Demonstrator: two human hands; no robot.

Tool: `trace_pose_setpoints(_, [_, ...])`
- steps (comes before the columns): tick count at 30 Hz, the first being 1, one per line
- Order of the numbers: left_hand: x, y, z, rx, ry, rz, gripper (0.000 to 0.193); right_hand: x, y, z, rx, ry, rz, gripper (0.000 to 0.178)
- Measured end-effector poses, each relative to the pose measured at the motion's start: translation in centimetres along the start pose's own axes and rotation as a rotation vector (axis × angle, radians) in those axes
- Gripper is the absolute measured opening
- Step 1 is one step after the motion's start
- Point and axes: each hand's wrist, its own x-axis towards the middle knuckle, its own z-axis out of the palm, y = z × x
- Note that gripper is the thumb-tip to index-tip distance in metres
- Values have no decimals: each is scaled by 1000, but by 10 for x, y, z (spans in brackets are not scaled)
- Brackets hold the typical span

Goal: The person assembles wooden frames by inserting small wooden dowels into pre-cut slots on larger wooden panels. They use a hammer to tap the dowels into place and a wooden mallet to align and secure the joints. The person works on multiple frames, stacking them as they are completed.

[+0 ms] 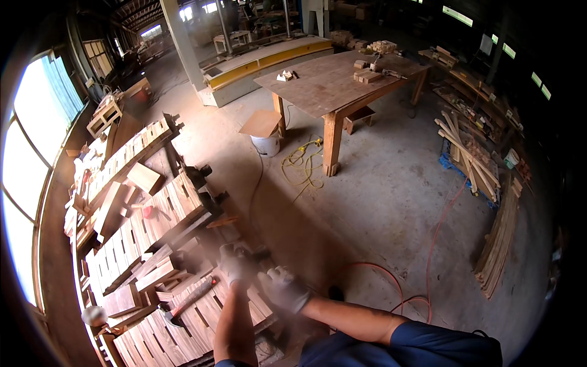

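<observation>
My left hand [235, 267], in a grey work glove, is at the right end of the nearest slatted wood panel [162, 336]. It is blurred, and its fingers cannot be made out. Against it is a dark object [260, 252], too smeared to name. Just to the right, my right hand [285, 290], gloved too, has its fingers curled in; what they hold, if anything, is hidden. A claw hammer [191, 301] with a reddish handle lies across the panel, left of my left hand. Dusty haze hangs around both hands.
More slatted panels [150, 217] sit in a rack on the left, with loose wood blocks [145, 177] on top. Ahead stands a large wooden table [306, 92]. A yellow cord [299, 162] and a red hose [433, 244] lie on the floor; long boards [498, 244] lie at right.
</observation>
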Motion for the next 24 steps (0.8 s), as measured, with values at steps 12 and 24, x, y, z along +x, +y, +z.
trace_pose_setpoints(12, [-3,7,-6,-96,-31,-37,31,-17,5,43,-31,-72,-10,18])
trace_pose_setpoints(24, [14,-26,16,-42,50,10,45,-9,5,36,133,4,-15,36])
